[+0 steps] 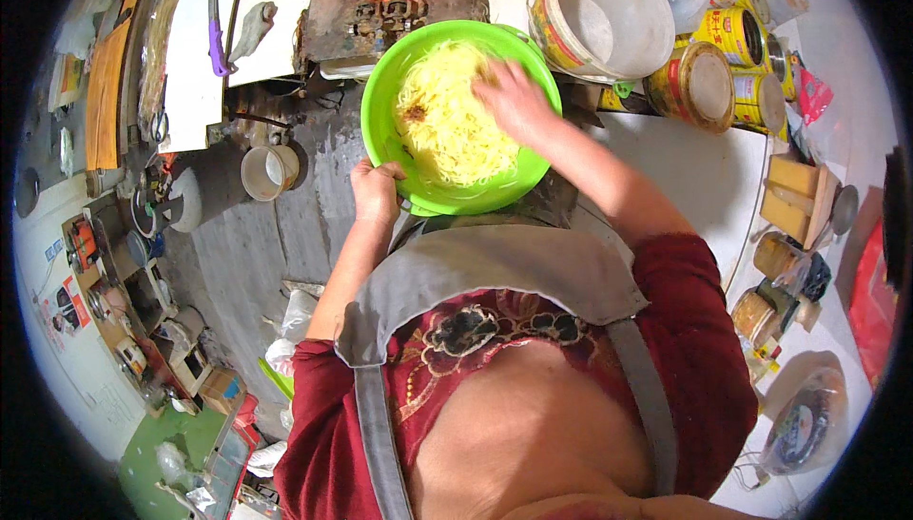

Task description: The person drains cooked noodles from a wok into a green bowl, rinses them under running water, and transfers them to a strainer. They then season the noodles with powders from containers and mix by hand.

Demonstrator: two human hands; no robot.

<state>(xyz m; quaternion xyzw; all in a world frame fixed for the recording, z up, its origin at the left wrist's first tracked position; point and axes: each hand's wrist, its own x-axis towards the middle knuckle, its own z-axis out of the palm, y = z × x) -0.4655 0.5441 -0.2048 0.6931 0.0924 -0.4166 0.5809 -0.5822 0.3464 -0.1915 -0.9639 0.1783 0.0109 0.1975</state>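
A bright green plastic basin (pixel 385 85) is held in front of my body at the top centre. In it lies a heap of pale yellow shredded food (pixel 456 128), thin like noodles or vegetable shreds, with a reddish-brown patch of seasoning (pixel 414 113) on its left part. My left hand (pixel 378 188) grips the basin's rim at the lower left, thumb over the edge. Over the right side of the heap is my right hand (pixel 513 99), blurred, its fingertips at the shreds; whether it holds anything is hidden.
A stove burner (pixel 389 14) glows orange beyond the basin. To the right stand a large white bucket (pixel 606 14) and several yellow cans (pixel 731 35). A purple-handled knife (pixel 216 42) lies on the white surface at left. Below it is a small white pail (pixel 269 172).
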